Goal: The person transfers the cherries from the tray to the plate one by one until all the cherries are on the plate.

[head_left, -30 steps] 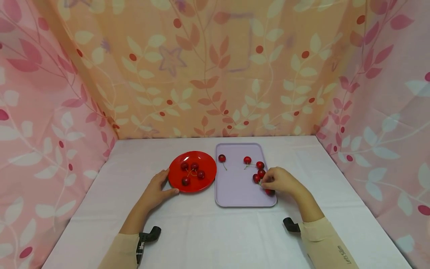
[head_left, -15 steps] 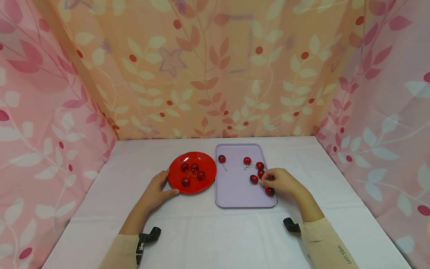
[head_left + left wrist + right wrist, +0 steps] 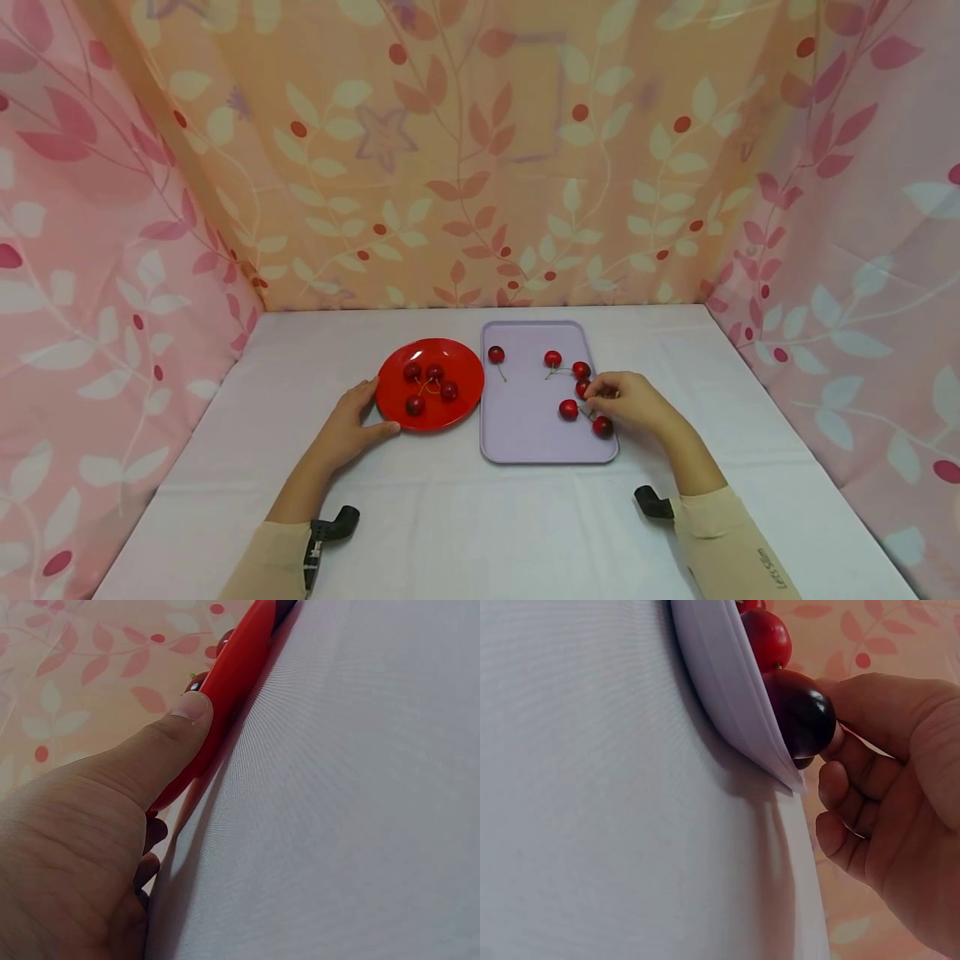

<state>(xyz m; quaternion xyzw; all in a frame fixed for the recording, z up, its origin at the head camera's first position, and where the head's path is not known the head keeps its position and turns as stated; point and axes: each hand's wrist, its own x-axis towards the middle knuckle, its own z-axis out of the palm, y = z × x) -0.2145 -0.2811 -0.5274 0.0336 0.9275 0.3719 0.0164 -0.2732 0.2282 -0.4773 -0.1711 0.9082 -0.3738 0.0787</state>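
Observation:
On the left in the head view, my left hand (image 3: 358, 425) holds the near-left rim of a red plate (image 3: 467, 357), thumb against the edge. Several dark red cherries with stems lie in the plate, one being the cherry (image 3: 415, 406) closest to me. Over the right side of a lilac tray (image 3: 517, 433), my right hand (image 3: 622, 400) pinches the stem of a cherry (image 3: 568, 409) between thumb and forefinger. Beside these fingertips are another cherry (image 3: 602, 427) nearer me and one partly hidden cherry (image 3: 582, 389). A dark cherry (image 3: 802, 712) overlaps the fingertips in the right wrist view.
More cherries lie along the tray's far side: one cherry (image 3: 496, 355) at the left, another cherry (image 3: 552, 359) and its neighbour cherry (image 3: 581, 370) at the right. Plate and tray stand side by side on a white cloth (image 3: 480, 525). Flowered curtains (image 3: 480, 167) enclose the table.
The cherry at my right fingertips has swung left and toward me, away from the cherry behind it. My right hand has barely shifted; my left hand and the plate stay put.

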